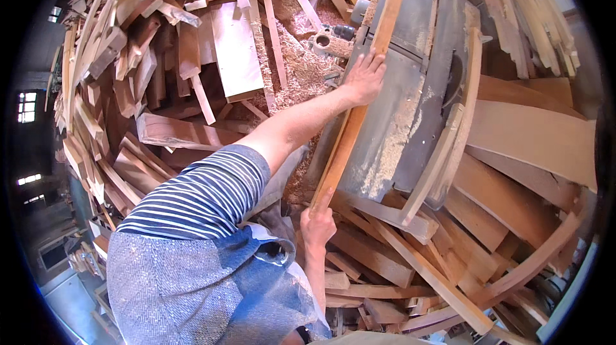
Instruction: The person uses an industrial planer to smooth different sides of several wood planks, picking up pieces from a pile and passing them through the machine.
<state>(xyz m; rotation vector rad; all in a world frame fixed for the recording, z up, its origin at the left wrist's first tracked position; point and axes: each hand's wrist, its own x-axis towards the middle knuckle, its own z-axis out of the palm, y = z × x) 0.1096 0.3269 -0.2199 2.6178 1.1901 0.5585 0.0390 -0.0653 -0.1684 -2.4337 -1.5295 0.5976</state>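
A long, narrow wooden strip (341, 152) lies lengthwise along the left side of a grey metal jointer bed (385, 111). My left hand (364, 80) rests over the strip near the gap across the bed, fingers curled onto the wood. Closer to me, my right hand (317, 226) grips the strip's near end, its index finger stretched along the wood. Past my left hand, the strip's far part reaches toward the bed's far end. Pale shavings (385, 162) are scattered over the metal surface.
Loose offcuts (186, 50) are heaped on the left, beside a mound of shavings (301, 72). A round metal fitting (323, 40) juts from the machine's left side. Curved wooden pieces (463, 127) lean along its right edge. Boards (513, 197) are stacked at right.
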